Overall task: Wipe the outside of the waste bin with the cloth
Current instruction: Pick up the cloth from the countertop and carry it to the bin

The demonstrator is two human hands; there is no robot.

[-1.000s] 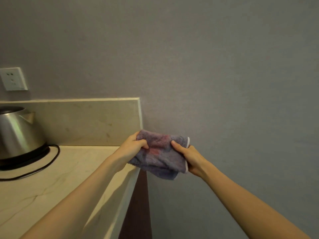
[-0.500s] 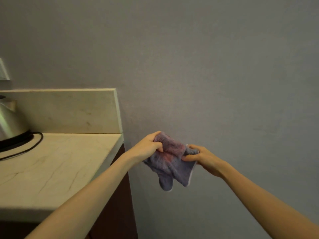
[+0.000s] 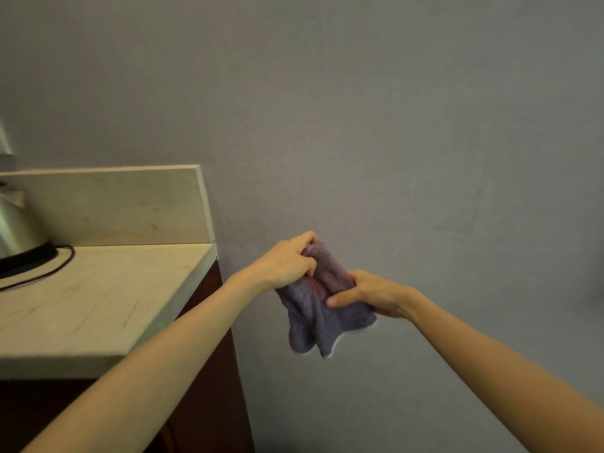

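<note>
A purple-grey cloth (image 3: 313, 315) with a reddish patch and a white hem hangs in the air in front of the grey wall, bunched between both hands. My left hand (image 3: 286, 264) grips its upper end from the left. My right hand (image 3: 367, 294) clasps its middle from the right, thumb across the front. The cloth's lower corners dangle free below the hands. No waste bin is in view.
A pale marble counter (image 3: 98, 295) with a backsplash (image 3: 114, 207) juts in at the left, over a dark cabinet side (image 3: 209, 371). A steel kettle (image 3: 16, 227) on its black base with a cord (image 3: 49, 269) stands at the far left. Bare grey wall (image 3: 392, 125) fills the remainder.
Both hands carried the cloth rightward, away from the counter corner, and gathered it from a spread sheet into a bunch. The view swung right; the wall socket left the frame.
</note>
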